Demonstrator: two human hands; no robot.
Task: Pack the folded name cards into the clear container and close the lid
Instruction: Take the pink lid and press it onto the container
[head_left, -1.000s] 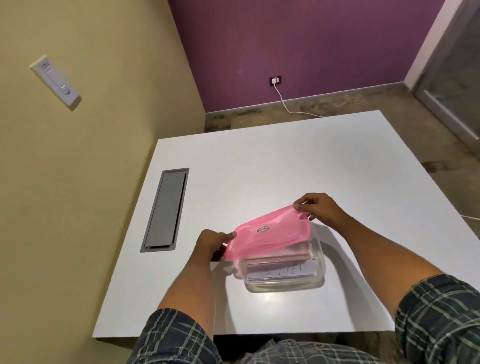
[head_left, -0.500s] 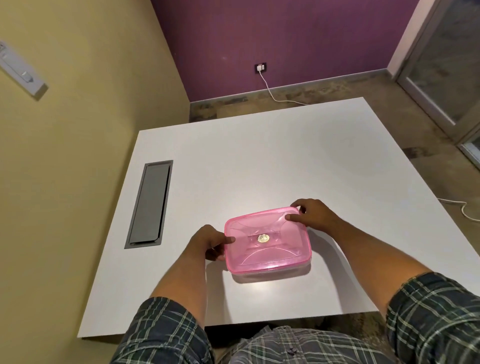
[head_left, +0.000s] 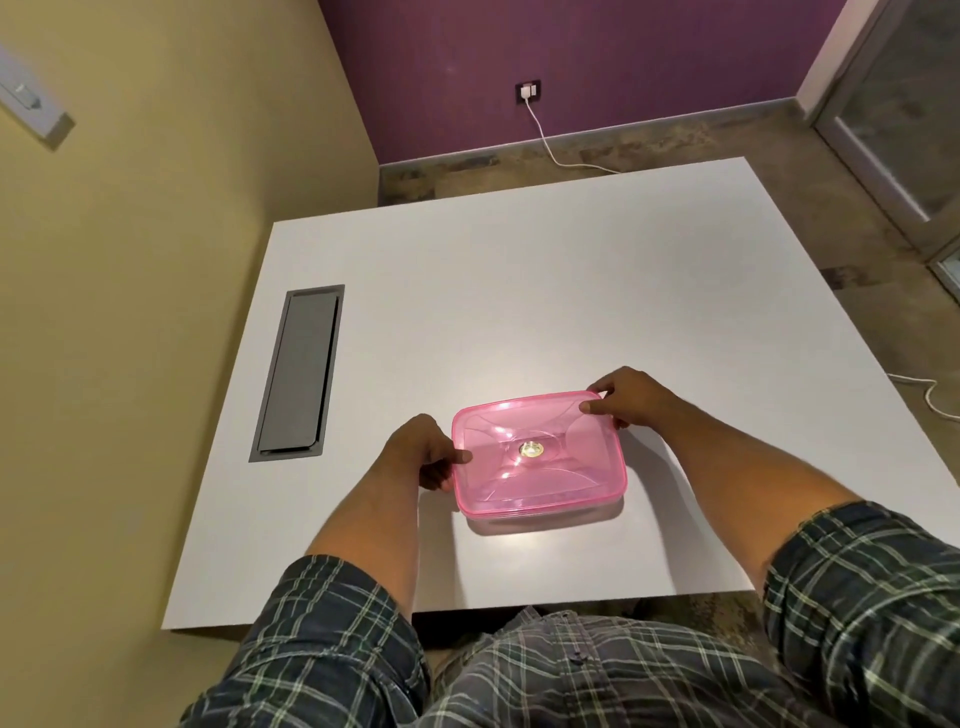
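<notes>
A pink translucent lid (head_left: 537, 454) lies flat on top of the clear container (head_left: 545, 522), of which only a thin strip shows below the lid's near edge. The name cards are hidden under the lid. My left hand (head_left: 423, 454) grips the lid's left edge, thumb on top and fingers curled beneath. My right hand (head_left: 626, 397) pinches the lid's far right corner, thumb on its top surface.
The container sits near the front of a white table (head_left: 519, 291). A grey cable hatch (head_left: 301, 371) is set into the table at the left. A yellow wall runs along the left side. White cables lie on the floor behind and to the right.
One second ago the lid was tilted up above the container with the cards visible. It has since come down flat on the container, and both hands stay on its edges.
</notes>
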